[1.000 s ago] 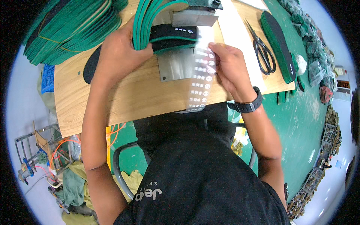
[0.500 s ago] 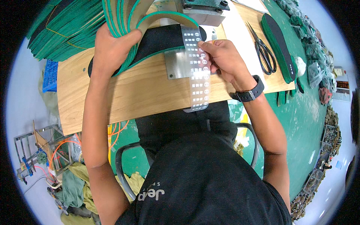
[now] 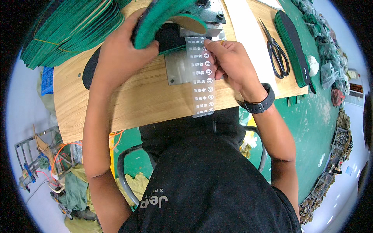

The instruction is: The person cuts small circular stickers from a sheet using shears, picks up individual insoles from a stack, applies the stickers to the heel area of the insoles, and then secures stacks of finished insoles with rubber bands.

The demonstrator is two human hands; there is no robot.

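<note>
My left hand [image 3: 126,54] is closed round a bundle of bent green insoles [image 3: 165,17], slightly smeared by motion. One insole's tan tip [image 3: 190,24] curves down beside the metal block of the press [image 3: 210,13]. Beneath lies a black insole [image 3: 91,68] with a green edge, partly hidden by that hand. Between thumb and fingers, my right hand [image 3: 233,64] pinches the edge of a clear label strip [image 3: 201,81] with white printing. The strip runs over a metal plate [image 3: 176,72] and hangs past the table's front edge.
A large banded stack of green insoles [image 3: 74,33] fills the upper left of the wooden table [image 3: 128,112]. Black-handled scissors [image 3: 278,58] lie right of my right hand, beside another insole stack [image 3: 293,46]. Bagged goods [image 3: 328,72] line the green floor at right.
My left hand has tilted and lifted the insole bundle up and to the right, over the black insole. My right hand keeps its pinch on the label strip, nearly still.
</note>
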